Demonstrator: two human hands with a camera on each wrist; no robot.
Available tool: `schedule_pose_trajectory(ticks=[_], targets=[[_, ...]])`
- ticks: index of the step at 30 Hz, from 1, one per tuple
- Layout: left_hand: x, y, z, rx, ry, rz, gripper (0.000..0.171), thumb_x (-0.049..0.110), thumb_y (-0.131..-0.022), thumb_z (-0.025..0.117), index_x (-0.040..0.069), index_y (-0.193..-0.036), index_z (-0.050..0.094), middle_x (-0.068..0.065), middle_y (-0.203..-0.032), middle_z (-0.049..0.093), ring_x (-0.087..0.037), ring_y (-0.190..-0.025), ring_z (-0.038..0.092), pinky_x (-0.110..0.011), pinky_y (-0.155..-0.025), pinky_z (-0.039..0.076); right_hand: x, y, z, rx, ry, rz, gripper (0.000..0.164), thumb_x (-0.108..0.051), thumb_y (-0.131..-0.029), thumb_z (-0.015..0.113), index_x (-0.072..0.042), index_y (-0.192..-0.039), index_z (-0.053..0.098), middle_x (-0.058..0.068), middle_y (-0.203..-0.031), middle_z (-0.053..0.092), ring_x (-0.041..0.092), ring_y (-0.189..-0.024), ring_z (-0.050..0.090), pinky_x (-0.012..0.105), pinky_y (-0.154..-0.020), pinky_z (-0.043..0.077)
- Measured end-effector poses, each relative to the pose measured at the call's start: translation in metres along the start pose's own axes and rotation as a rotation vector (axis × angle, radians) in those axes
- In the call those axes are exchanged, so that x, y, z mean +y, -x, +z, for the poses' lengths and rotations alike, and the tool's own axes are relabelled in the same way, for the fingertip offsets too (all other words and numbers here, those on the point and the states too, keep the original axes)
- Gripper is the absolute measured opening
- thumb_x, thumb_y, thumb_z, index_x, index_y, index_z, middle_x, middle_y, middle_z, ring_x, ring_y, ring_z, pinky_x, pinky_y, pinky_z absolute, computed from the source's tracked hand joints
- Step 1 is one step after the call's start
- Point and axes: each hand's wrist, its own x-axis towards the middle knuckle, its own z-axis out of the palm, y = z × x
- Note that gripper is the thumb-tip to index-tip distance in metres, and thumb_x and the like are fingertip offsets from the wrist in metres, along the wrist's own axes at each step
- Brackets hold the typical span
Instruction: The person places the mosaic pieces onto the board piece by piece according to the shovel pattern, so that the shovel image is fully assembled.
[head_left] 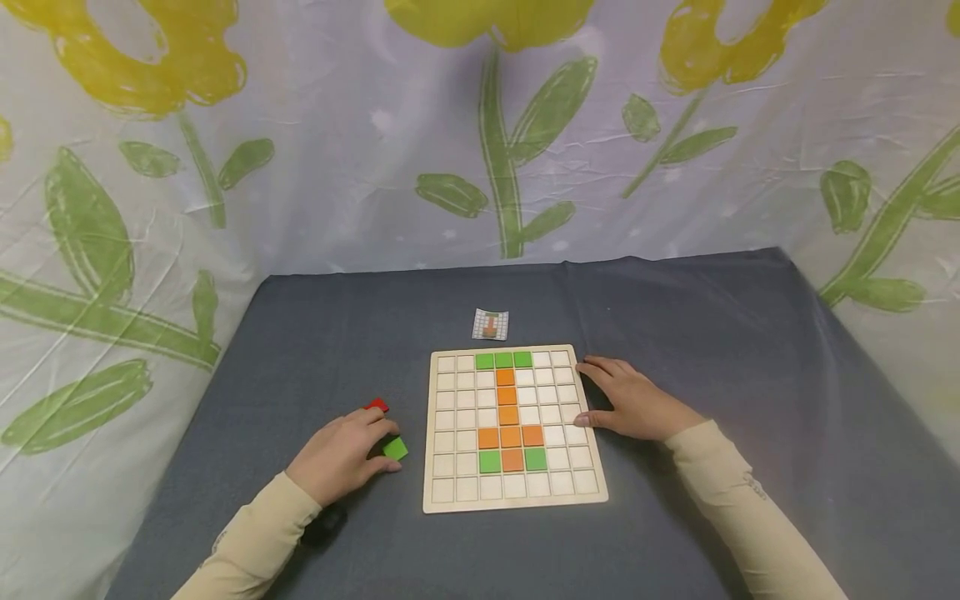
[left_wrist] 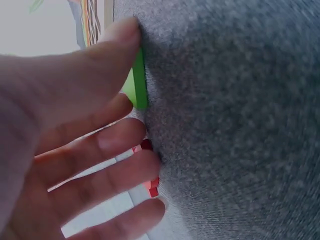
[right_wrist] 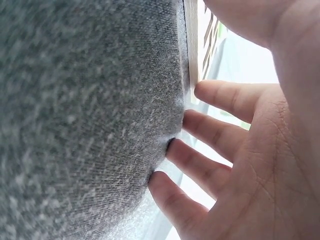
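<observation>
My left hand [head_left: 341,450] is low over the cloth, left of the board, fingers spread and slightly bent. Between its thumb and index finger lies a green square tile [head_left: 395,449], flat on the cloth. Red tiles [left_wrist: 152,185] show beyond the fingers in the left wrist view, partly covered by them. A pale wooden grid board [head_left: 465,503] holds several orange tiles [head_left: 507,415] in a column, with green tiles [head_left: 503,360] at its top and lower sides. My right hand [head_left: 637,402] rests at the board's right edge, thumb and fingers loosely extended.
A small printed card [head_left: 490,324] with a grid pattern lies behind the board. Dark grey cloth [head_left: 360,333] covers the table. A pale curtain [head_left: 337,167] with painted yellow flowers surrounds it at the back and sides.
</observation>
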Motion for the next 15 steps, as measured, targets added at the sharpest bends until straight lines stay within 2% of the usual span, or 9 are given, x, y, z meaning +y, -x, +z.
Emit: schedule_pose_trajectory(ticks=[7,15], targets=[[0.0024,-0.0011,-0.0008,0.025,-0.015,0.024,0.028,0.025,-0.072,0.084,0.013,-0.095,0.071,0.005,-0.088,0.06,-0.007,-0.073,0.054,-0.032,-0.067,0.049,0.0008,-0.0004,0.0007,0.001,0.006,0.001,0.086,-0.053,-0.082,0.069,-0.01,-0.148,0.035,0.017,-0.151,0.032,0.037,-0.139,0.029,0.056,-0.105,0.034],[0.0058,-0.0052,-0.0014,0.074,-0.018,0.048,0.029,0.023,-0.073,0.084,0.014,-0.096,0.071,0.005,-0.088,0.061,-0.008,-0.074,0.055,-0.033,-0.067,0.05,0.0002,0.0003,0.0002,0.002,-0.005,-0.003,0.086,-0.052,-0.082,0.069,-0.009,-0.148,0.035,0.018,-0.152,0.031,0.039,-0.139,0.029,0.057,-0.105,0.033]])
